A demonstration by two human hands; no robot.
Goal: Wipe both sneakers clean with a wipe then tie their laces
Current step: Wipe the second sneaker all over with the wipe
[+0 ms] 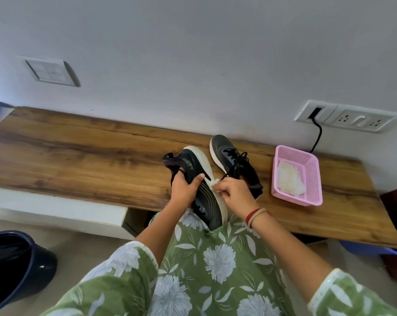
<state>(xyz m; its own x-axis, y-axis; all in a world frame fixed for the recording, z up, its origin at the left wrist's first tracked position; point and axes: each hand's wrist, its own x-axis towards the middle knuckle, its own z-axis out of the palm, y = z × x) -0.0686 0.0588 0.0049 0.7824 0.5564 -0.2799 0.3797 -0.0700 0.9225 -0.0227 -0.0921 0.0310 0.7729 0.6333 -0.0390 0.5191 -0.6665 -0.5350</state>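
Wiping: left hand (185, 187) grips the black white-soled sneaker (194, 166); right hand (235, 191) pinches a crumpled white wipe (215, 182) on its sole. Next, probably rub along it.

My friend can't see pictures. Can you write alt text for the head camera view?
The left hand grips a dark sneaker while the right hand holds a white wipe against its pale sole. The second sneaker sits on the wooden bench beside a pink basket.
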